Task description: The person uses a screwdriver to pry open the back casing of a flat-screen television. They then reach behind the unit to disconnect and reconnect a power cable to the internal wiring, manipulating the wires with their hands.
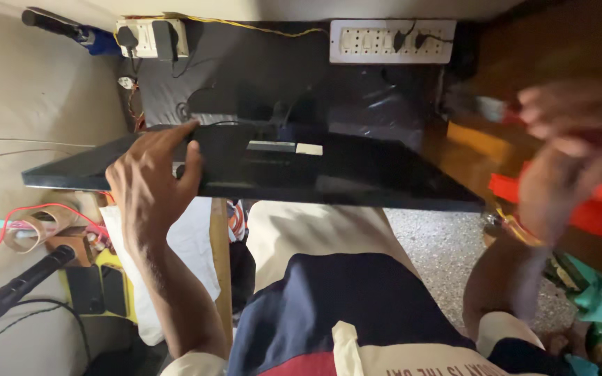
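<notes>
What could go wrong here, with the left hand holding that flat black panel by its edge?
1. Only the left hand steadies the black panel, gripping near one end; the long unsupported side could tip or slip.
2. The right hand is blurred mid-motion, holding what looks like a red-handled tool; a careless swing might strike the panel's glossy surface.
3. Loose red wires lie beside the left arm and could snag.

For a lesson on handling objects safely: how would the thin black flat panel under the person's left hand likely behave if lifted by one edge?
The thin black flat panel looks rigid, not floppy. Its glossy face probably makes it slippery. Being wide and thin, with only the left hand on it, it may tip.
</notes>
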